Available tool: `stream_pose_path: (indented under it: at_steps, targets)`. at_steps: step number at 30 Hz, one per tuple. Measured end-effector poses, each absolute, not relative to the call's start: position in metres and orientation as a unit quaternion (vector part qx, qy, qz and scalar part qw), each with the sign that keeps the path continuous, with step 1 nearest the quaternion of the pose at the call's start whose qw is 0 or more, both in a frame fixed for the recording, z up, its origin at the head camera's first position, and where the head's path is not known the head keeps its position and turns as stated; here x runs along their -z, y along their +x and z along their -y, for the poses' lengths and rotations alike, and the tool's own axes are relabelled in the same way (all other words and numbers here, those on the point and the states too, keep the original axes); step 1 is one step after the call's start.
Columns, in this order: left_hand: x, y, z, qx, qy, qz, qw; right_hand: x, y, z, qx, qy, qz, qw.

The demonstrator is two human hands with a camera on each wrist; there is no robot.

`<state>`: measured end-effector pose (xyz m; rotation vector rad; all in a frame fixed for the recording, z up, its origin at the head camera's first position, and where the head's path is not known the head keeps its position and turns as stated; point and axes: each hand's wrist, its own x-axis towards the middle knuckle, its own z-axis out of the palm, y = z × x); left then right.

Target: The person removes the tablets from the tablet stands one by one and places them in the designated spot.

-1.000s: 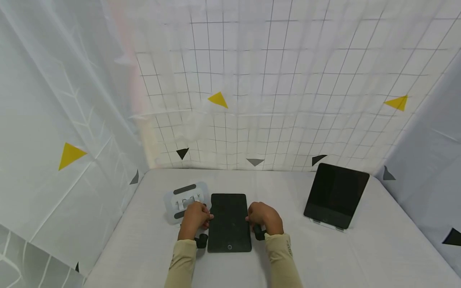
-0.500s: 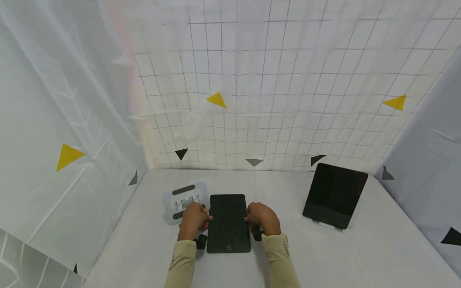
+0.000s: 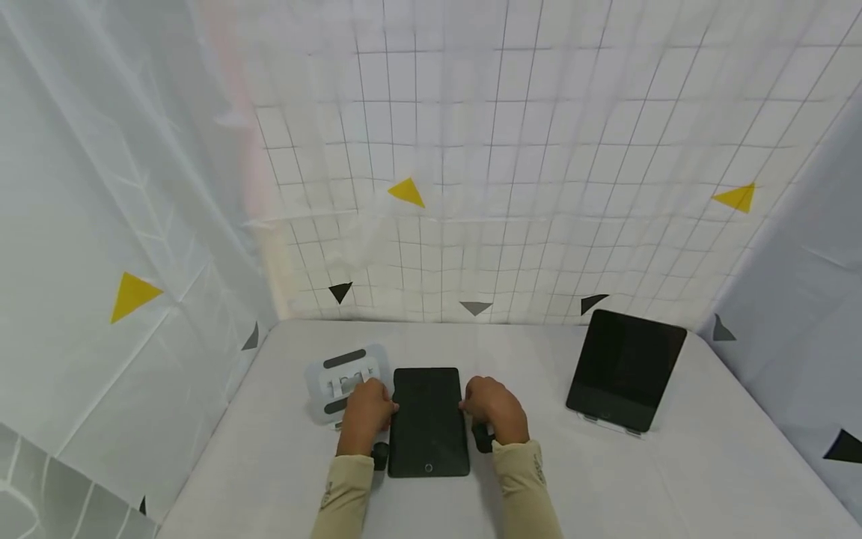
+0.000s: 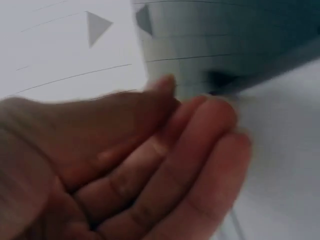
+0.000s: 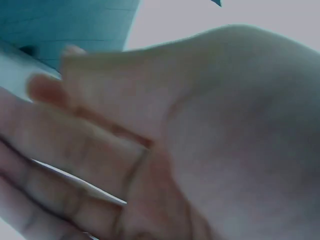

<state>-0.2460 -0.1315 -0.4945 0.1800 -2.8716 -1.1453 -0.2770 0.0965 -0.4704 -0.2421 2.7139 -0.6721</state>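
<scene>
A black tablet (image 3: 429, 427) with a round home button at its near end lies upright in front of me, screen up, in the head view. My left hand (image 3: 366, 412) pinches its left long edge between thumb and fingers. On the opposite edge my right hand (image 3: 497, 408) does the same. The left wrist view shows the thumb tip at the glossy tablet (image 4: 195, 40), with the other fingers curled below it. In the right wrist view the thumb and index fingertips meet at the tablet's dark surface (image 5: 75, 25).
Just beyond my left hand lies a white tablet stand (image 3: 346, 374) with grey pads, partly hidden by that hand. To the right, a second black tablet (image 3: 626, 370) leans back on a clear stand (image 3: 614, 425). A white gridded curtain (image 3: 539, 150) closes off the back of the white table (image 3: 606, 486).
Both hands keep their hold on the tablet's edges, and the tablet stays almost in place. The head view shifts slightly, so everything sits a little lower in it.
</scene>
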Motion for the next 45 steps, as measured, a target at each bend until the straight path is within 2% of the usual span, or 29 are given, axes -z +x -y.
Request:
stream_pose_path:
  at_steps: [3, 8, 11, 15, 20, 28, 37, 45]
  targets:
    - [0.485, -0.245, 0.128, 0.346, 0.032, 0.936, 0.059, 0.460, -0.276, -0.100, 0.259, -0.088, -0.955, 0.112]
    - [0.466, -0.244, 0.120, 0.320, -0.011, 0.935, 0.150, 0.439, -0.269, -0.106, 0.270, -0.114, -0.956, -0.010]
    - [0.457, -0.241, 0.115, 0.305, -0.029, 0.930, 0.205, 0.429, -0.265, -0.107, 0.282, -0.129, -0.949, -0.062]
    - [0.450, -0.238, 0.111, 0.281, -0.050, 0.922, 0.261, 0.420, -0.262, -0.105, 0.292, -0.152, -0.938, -0.109]
    - [0.448, -0.238, 0.111, 0.269, -0.078, 0.906, 0.317, 0.419, -0.263, -0.101, 0.313, -0.180, -0.923, -0.131]
    - [0.449, -0.240, 0.111, 0.272, -0.088, 0.900, 0.328, 0.418, -0.264, -0.098, 0.312, -0.198, -0.922, -0.115]
    - [0.447, -0.238, 0.106, 0.284, -0.087, 0.907, 0.298, 0.412, -0.260, -0.105, 0.321, -0.192, -0.920, -0.118]
    - [0.443, -0.234, 0.100, 0.298, -0.115, 0.899, 0.299, 0.407, -0.258, -0.119, 0.322, -0.186, -0.917, -0.147]
